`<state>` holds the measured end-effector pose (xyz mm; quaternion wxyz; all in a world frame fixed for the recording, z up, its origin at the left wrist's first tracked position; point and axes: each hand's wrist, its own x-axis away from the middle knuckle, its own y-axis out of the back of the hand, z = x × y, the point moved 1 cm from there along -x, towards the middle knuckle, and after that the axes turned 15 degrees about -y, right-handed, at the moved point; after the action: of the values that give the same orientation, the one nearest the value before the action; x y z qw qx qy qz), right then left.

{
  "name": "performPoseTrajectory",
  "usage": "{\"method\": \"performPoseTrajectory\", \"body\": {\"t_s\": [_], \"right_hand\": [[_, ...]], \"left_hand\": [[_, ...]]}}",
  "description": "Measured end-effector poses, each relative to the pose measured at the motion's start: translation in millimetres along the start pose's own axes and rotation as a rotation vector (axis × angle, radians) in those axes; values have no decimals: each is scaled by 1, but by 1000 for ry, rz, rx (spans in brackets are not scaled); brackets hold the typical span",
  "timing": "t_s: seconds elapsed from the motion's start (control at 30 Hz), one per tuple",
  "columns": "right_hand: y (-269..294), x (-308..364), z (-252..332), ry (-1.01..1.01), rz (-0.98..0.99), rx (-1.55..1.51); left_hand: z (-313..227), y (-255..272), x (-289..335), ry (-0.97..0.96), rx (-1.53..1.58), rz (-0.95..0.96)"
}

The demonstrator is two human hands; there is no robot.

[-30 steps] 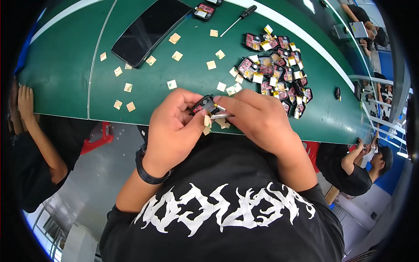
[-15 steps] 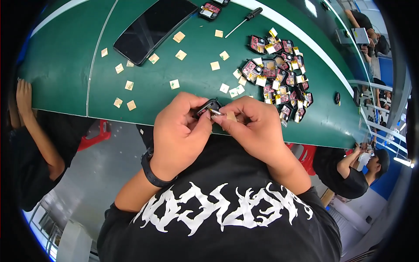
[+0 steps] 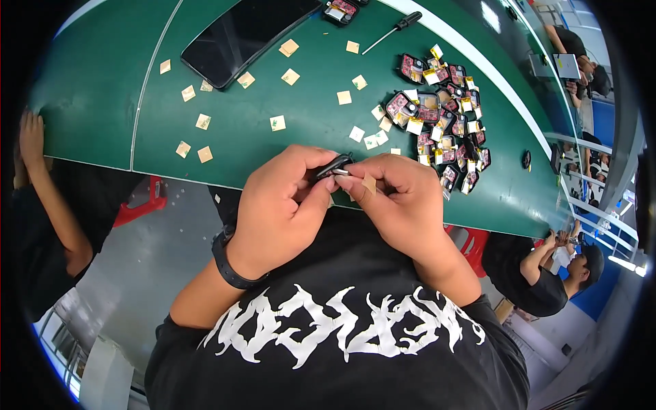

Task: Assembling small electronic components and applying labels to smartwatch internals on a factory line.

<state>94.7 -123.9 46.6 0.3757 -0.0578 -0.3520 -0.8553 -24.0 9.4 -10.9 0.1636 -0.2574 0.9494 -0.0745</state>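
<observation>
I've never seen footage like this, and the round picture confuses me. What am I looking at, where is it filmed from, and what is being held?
There is no robot here: someone works barehanded, wearing a wide fisheye camera on the head. It looks down, so picture left is their left, and straight edges bend near the round rim.

The left hand holds a small black case. The right hand pinches a small pale piece beside it, too hidden to identify; a tan square shows there too.

On the green table lie scattered squares, a dark flat-screen device, a screwdriver and a cluster of open cases.
</observation>
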Motion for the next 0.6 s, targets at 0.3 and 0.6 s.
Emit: {"method": "performPoseTrajectory", "body": {"t_s": [0.3,0.6], "right_hand": [[-6,-5,-4,-211,112,-269],[-9,-14,4,-275,173,-494]], "left_hand": [[-4,6,2,137,81,108],[-9,7,0,186,162,49]]}}
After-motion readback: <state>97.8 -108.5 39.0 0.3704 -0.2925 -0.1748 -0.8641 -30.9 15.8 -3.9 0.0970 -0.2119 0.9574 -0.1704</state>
